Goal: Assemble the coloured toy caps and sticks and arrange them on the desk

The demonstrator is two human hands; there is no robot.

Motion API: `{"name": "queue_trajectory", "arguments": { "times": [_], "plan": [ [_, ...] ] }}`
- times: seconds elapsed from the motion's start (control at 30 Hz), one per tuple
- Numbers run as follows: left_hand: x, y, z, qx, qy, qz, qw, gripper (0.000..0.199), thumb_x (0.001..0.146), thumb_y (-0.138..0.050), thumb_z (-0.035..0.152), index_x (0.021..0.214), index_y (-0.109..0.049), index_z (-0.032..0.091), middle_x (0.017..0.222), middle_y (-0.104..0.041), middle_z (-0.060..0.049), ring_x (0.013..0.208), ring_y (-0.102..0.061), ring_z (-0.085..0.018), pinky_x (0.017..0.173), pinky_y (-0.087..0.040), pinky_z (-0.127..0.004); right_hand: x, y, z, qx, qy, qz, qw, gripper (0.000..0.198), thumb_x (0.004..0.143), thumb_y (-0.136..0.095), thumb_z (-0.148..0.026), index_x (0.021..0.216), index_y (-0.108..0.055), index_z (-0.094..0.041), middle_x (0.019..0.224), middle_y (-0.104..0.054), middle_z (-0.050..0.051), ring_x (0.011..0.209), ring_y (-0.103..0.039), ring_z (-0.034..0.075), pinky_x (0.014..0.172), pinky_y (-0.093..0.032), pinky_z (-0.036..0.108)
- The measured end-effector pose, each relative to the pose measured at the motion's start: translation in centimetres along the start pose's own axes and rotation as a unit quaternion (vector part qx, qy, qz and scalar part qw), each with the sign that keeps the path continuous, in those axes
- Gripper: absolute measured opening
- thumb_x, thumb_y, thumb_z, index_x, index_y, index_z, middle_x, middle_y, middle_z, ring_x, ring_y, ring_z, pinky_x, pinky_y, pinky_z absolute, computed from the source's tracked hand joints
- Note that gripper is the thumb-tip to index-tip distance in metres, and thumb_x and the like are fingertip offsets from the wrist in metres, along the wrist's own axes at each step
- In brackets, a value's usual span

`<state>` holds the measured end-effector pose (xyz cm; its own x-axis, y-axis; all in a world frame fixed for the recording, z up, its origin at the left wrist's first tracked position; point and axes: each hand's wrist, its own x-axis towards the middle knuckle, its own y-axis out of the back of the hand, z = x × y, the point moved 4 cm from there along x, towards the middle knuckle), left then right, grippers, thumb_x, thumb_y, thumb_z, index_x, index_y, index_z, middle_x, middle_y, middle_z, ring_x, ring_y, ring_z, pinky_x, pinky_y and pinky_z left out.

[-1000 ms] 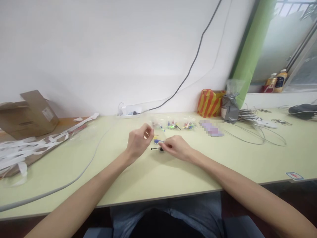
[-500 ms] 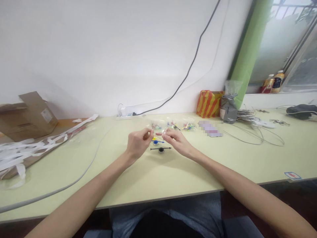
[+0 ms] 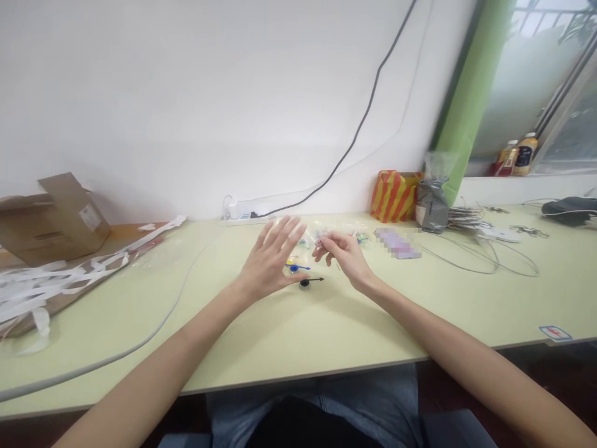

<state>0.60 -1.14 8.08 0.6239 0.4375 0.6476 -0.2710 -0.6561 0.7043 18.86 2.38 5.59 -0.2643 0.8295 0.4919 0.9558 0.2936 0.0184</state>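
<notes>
- Blue plastic arrow on round hub (image 3: 294, 268): just beyond the thumb of the left hand (image 3: 265, 266), spread wide, seemingly empty.
- Black plastic arrow on round hub (image 3: 305, 284): partly hidden by that thumb.
- Right hand (image 3: 344, 254): narrowly curled, hold unclear; apparently fingertip handling, next calling for light touch.

The one camera sat on the person's head and looked forward and steeply enough down to take in the table (image 3: 373, 330), with the lap (image 3: 242, 404) at the near edge and the wall (image 3: 186, 93) behind on the far side. The left hand (image 3: 270, 261) and right hand (image 3: 342, 255) lay within arm's reach, mid-view. Its wide field ran from a cardboard box (image 3: 46, 230) far left to a window (image 3: 527, 106) far right.
</notes>
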Motion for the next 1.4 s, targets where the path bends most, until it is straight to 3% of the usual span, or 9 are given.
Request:
{"name": "queue_trajectory", "arguments": {
  "times": [0.1, 0.23, 0.4, 0.57, 0.77, 0.93, 1.17, 1.27, 1.4],
  "plan": [
    [-0.3, -1.1, 0.2, 0.034, -0.006, -0.057, 0.998, 0.088, 0.093, -0.062, 0.039, 0.161, -0.009, 0.019, 0.166, -0.020, -0.012, 0.154, -0.014, -0.031, 0.126, -0.012, -0.052, 0.0, -0.2, -0.3, -0.023, 0.014, -0.040, 0.999, 0.031, 0.092, -0.063, -0.047, 0.088, -0.071, -0.018, 0.098, -0.075, 0.009, 0.093, -0.069, 0.021, 0.074, -0.052, 0.030],
    [-0.4, -1.1, 0.3, 0.055, 0.002, -0.067, 0.996, 0.084, 0.092, -0.055, 0.017, 0.161, -0.008, 0.019, 0.167, -0.015, -0.011, 0.155, -0.009, -0.030, 0.126, -0.013, -0.054, -0.4, -0.9, -0.9, -0.021, 0.027, -0.115, 0.993, 0.032, 0.094, -0.061, -0.044, 0.113, -0.071, -0.020, 0.121, -0.070, 0.010, 0.112, -0.064, 0.023, 0.093, -0.052, 0.036],
    [-0.1, -0.7, 0.7, 0.038, -0.016, -0.060, 0.997, 0.083, 0.090, -0.049, 0.009, 0.161, -0.009, 0.021, 0.166, -0.019, -0.010, 0.155, -0.011, -0.028, 0.126, -0.014, -0.054, -1.3, -2.3, -1.4, 0.040, -0.008, -0.218, 0.975, 0.062, 0.094, -0.064, -0.042, 0.150, -0.042, -0.025, 0.139, -0.060, 0.013, 0.127, -0.058, 0.025, 0.096, -0.053, 0.039],
    [-0.2, -0.9, 0.5, 0.014, -0.020, -0.065, 0.998, 0.082, 0.089, -0.057, 0.014, 0.160, -0.017, 0.025, 0.165, -0.022, -0.008, 0.154, -0.013, -0.030, 0.126, -0.014, -0.054, -1.8, -2.9, -1.0, 0.043, -0.014, -0.267, 0.963, 0.072, 0.095, -0.065, -0.039, 0.156, -0.031, -0.026, 0.137, -0.062, 0.014, 0.127, -0.058, 0.025, 0.100, -0.052, 0.043],
    [-0.6, -1.4, -1.3, 0.007, -0.006, -0.046, 0.999, 0.068, 0.095, -0.038, 0.006, 0.158, -0.023, 0.023, 0.164, -0.027, -0.009, 0.153, -0.022, -0.024, 0.125, -0.018, -0.051, -2.1, -2.8, -1.2, -0.146, 0.090, -0.276, 0.946, 0.058, 0.092, -0.068, -0.037, 0.146, -0.051, -0.027, 0.149, -0.052, 0.011, 0.136, -0.050, 0.027, 0.110, -0.045, 0.047],
    [-0.9, -1.4, -2.0, -0.019, -0.016, -0.031, 0.999, 0.065, 0.094, -0.036, 0.007, 0.157, -0.028, 0.025, 0.159, -0.038, -0.007, 0.149, -0.032, -0.024, 0.125, -0.020, -0.049, -2.7, -3.4, -1.1, -0.318, 0.234, -0.281, 0.875, 0.068, 0.093, -0.064, -0.028, 0.155, -0.036, -0.022, 0.164, -0.027, 0.014, 0.152, -0.023, 0.027, 0.122, -0.026, 0.053],
    [-0.6, -1.5, 0.4, -0.034, -0.051, -0.052, 0.997, 0.073, 0.085, -0.048, 0.008, 0.155, -0.033, 0.022, 0.152, -0.046, -0.011, 0.151, -0.027, -0.030, 0.124, -0.021, -0.052, -3.0, -4.4, -0.7, -0.512, 0.281, -0.268, 0.766, 0.053, 0.089, -0.060, -0.017, 0.142, -0.052, -0.016, 0.150, -0.046, 0.019, 0.149, -0.026, 0.034, 0.119, -0.029, 0.057],
    [-0.5, -1.6, 0.5, -0.038, -0.058, -0.063, 0.996, 0.077, 0.083, -0.055, 0.012, 0.156, -0.032, 0.023, 0.154, -0.043, -0.012, 0.151, -0.025, -0.033, 0.124, -0.020, -0.053, -3.1, -4.4, -1.1, -0.544, 0.290, -0.256, 0.744, 0.053, 0.087, -0.060, -0.013, 0.140, -0.055, -0.019, 0.150, -0.045, 0.018, 0.149, -0.023, 0.036, 0.120, -0.025, 0.058],
    [-0.7, -1.3, -1.0, -0.040, -0.044, -0.056, 0.997, 0.078, 0.087, -0.061, 0.027, 0.157, -0.028, 0.024, 0.156, -0.040, -0.012, 0.149, -0.028, -0.035, 0.124, -0.018, -0.053, -2.9, -4.2, -1.4, -0.560, 0.290, -0.244, 0.737, 0.060, 0.085, -0.063, -0.012, 0.143, -0.052, -0.026, 0.159, -0.033, 0.015, 0.151, -0.019, 0.037, 0.122, -0.021, 0.058]
  ]
}}
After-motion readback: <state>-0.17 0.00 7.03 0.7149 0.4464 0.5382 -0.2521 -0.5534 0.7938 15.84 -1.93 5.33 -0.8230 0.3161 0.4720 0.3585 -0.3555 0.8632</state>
